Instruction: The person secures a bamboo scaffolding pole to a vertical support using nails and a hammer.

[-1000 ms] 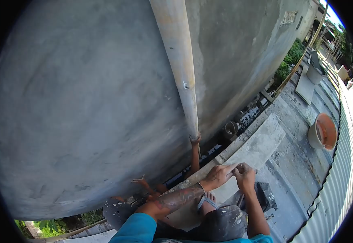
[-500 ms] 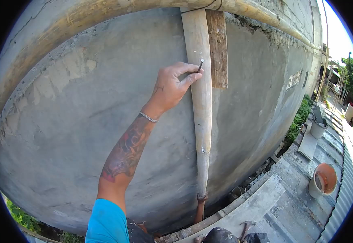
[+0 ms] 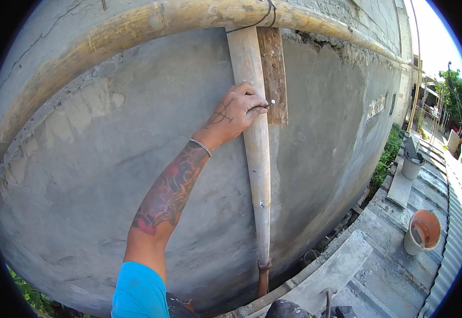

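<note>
My left hand (image 3: 241, 108) pinches a nail (image 3: 269, 104) between thumb and fingers, its bright head pointing up and right. The fingers are at the upper part of an upright bamboo pole (image 3: 260, 159), and the nail head overlaps a rough wooden board (image 3: 274, 74) beside it. Near the foot of the pole, another person's hand (image 3: 264, 264) is wrapped round it. A hammer (image 3: 329, 297) shows at the bottom edge; what holds it, if anything, is hidden. My right hand is out of view.
A horizontal bamboo pole (image 3: 188, 16) crosses the top, tied with dark wire. Behind stands a grey plastered wall (image 3: 103, 175). On the right, an orange-lined bucket (image 3: 414, 245), a grey bucket (image 3: 411, 168) and planks rest on metal roofing. A dark, speckled rounded shape (image 3: 288, 309) is at the bottom.
My left hand has turned, and the nail has tilted from nearly upright to more sideways, its head now over the board. The view has shifted, and the hammer appears slightly further right.
</note>
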Available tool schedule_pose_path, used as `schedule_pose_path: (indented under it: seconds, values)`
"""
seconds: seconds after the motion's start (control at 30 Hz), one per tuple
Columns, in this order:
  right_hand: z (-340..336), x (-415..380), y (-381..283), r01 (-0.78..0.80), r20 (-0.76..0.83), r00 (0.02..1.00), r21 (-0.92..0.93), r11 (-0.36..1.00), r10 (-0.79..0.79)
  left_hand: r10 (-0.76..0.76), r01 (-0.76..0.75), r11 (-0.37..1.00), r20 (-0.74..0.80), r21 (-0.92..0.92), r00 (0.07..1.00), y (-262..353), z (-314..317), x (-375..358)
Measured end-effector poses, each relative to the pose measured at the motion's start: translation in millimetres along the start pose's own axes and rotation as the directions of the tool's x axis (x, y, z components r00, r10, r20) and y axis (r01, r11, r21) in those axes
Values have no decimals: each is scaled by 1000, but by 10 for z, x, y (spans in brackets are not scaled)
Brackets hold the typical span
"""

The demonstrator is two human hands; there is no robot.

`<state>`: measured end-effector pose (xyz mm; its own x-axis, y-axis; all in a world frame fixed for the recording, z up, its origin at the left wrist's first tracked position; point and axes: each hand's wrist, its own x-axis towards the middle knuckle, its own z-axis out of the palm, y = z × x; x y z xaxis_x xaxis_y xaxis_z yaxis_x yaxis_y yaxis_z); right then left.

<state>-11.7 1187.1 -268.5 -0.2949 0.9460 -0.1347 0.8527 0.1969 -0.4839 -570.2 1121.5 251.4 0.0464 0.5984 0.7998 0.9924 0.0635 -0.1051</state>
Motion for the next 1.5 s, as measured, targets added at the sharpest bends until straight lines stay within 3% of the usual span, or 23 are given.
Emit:
schedule_pose_path:
  seconds: [0.1,0.17,0.23,0.27,0.3,0.33,0.37,0.4,0.5,0.57,0.63,0.73,0.77,0.87,1.0,1.03,1.13,1.17,1.27,1.3,1.4,1.43,1.5]
  values:
    - [-140,138,-273,55,-124,992,176,983,-33,-5,5,1000,-12,8,1000,6,13,-12]
    - [-243,364,-559,16,-76,997,345,939,11,-12,12,1000,-8,-7,1000,-3,14,-14]
    - [-469,500,-1186,17,19,999,736,677,-46,-3,3,1000,-19,-3,1000,8,40,-6]
    - [-471,632,-1369,19,58,993,784,620,-104,9,-9,1000,-29,13,1000,18,44,-14]
    - [-493,725,-1702,161,-74,983,797,582,-171,20,-19,999,-39,29,999,22,45,-22]
    - [-632,746,-2073,184,-87,978,796,577,-191,70,-68,996,-45,61,997,21,53,-30]
    - [-387,1034,-2083,328,-180,939,724,607,-292,122,-116,989,-51,95,991,17,63,-35]
    - [-720,931,-2549,271,-92,938,795,543,-333,175,-166,977,-58,132,983,10,64,-26]
    - [-763,1059,-3314,424,-266,870,833,355,-415,208,-196,959,-39,203,977,58,111,-66]
    - [-1130,858,-3919,471,-403,789,881,37,-464,235,-222,952,-42,210,971,22,156,-89]
    - [-1109,890,-4337,621,-636,626,757,-205,-451,259,-244,947,-50,208,965,11,156,-88]
    - [-1003,856,-4724,687,-702,589,696,-209,-400,276,-259,947,-70,189,959,15,127,-102]
    - [-995,873,-4720,656,-549,657,754,33,-516,280,-263,947,-76,183,957,8,123,-107]
    - [-1172,826,-4709,634,-586,682,772,-44,-438,297,-281,942,-69,183,952,0,123,-80]
    - [-1404,720,-4807,578,-738,660,617,-534,-138,300,-285,941,-62,180,952,-3,124,-81]
    - [-1316,721,-4871,598,-764,632,585,-548,-126,299,-284,941,-58,182,952,-19,120,-85]
    - [-1015,898,-4911,732,-621,622,677,73,-478,299,-285,941,-49,183,953,-10,147,-102]
    - [-1064,920,-4876,709,-634,642,705,18,-431,304,-292,938,-38,187,952,-14,144,-105]
    - [-1501,775,-4800,556,-682,688,716,-423,-250,307,-295,936,-30,192,951,-50,142,-94]
    - [-1576,701,-4862,518,-709,696,608,-602,-117,309,-298,935,-33,193,950,-65,133,-82]
    - [-791,968,-4908,681,-712,640,700,-216,-289,321,-307,932,-44,191,946,-61,134,-72]
    - [-965,888,-4915,741,-558,614,650,165,-559,312,-299,936,-47,185,949,-36,171,-96]
    - [-1084,815,-4857,666,-632,633,739,-102,-448,314,-300,933,-41,201,949,-69,147,-77]
